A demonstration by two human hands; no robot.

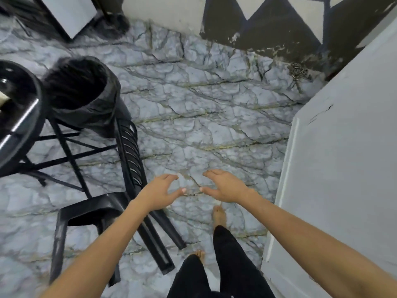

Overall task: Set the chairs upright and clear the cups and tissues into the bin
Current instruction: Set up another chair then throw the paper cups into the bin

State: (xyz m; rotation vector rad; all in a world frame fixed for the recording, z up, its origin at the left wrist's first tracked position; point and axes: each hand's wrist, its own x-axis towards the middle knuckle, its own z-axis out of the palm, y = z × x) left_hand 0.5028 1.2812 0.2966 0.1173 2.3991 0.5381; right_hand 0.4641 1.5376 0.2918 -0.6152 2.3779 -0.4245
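A black plastic chair lies tipped on its side on the marble floor, its slatted back pointing away from me and its legs toward my feet. My left hand hovers open just right of the chair's back, fingers curved and apart, holding nothing. My right hand is open beside it over bare floor, also holding nothing. A bin lined with a black bag stands behind the chair at the left. No cups or tissues show in view.
A round black table on crossed metal legs fills the left edge. A grey door or panel runs along the right. A wall painted with black zigzags closes the far side. My bare feet stand at the bottom centre.
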